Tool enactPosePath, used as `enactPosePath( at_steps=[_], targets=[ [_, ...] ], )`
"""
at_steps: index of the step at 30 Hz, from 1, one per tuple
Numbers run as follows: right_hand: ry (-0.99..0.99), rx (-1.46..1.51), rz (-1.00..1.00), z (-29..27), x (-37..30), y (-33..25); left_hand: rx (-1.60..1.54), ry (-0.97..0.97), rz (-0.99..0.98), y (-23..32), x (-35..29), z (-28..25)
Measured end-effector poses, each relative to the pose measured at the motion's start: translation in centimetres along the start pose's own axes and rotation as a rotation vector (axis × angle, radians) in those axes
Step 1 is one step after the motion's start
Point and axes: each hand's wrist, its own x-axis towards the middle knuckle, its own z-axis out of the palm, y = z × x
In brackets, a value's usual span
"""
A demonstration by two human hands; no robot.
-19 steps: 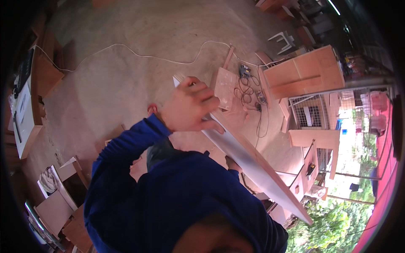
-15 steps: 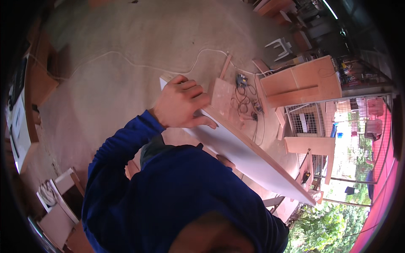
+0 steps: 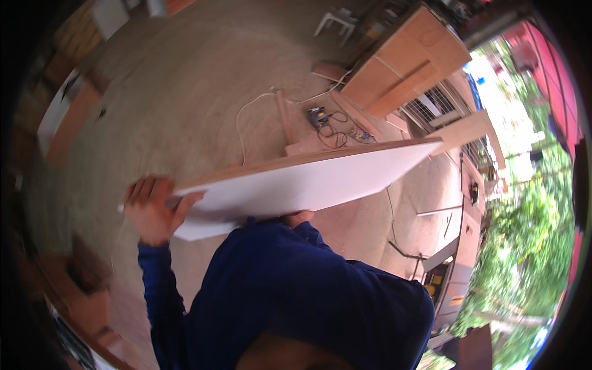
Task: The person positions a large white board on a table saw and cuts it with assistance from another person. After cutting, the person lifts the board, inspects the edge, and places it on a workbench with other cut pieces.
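A long panel (image 3: pixel 308 185) with a white face and bare wood edges is held tilted across the front of my body. My left hand (image 3: pixel 154 209) grips its left end, with fingers over the top edge and the thumb against the white face. Under the lower edge, near its middle, my right hand (image 3: pixel 300 217) holds the panel close to my chest. Most of the right hand's fingers are hidden by the panel and my blue sleeve. The panel's far end points to the right.
Beyond the panel, a corded power tool (image 3: pixel 317 116) lies on the floor beside wood strips and a pale cable (image 3: pixel 240 126). A large brown wooden cabinet (image 3: pixel 404 68) stands behind, near a white plastic chair (image 3: pixel 337 24). Benches (image 3: pixel 459 246) line the right side.
My body and view have turned. The panel has swung from slanting down to the right to lying nearly crosswise, and my left hand has moved left and lower with its end.
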Motion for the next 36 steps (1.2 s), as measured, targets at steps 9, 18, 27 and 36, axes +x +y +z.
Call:
enactPosePath(
  at_steps=[9,18,27,36],
  targets=[
    [0.059,0.412,0.368,24.6,17.8,4.4,0.096,-0.001,-0.03,-10.2,19.1,10.8],
    [-0.186,0.14,0.276,50.8,26.5,3.7,-0.162,0.114,-0.487,-34.3,35.0,31.5],
    [-0.807,-0.253,0.025,79.3,29.9,2.0,-0.79,-0.157,-0.761,-62.0,61.1,59.4],
    [-1.023,-0.386,-0.239,100.8,42.7,1.3,-0.435,-0.849,-0.988,-71.9,68.8,76.0]
  ],
)
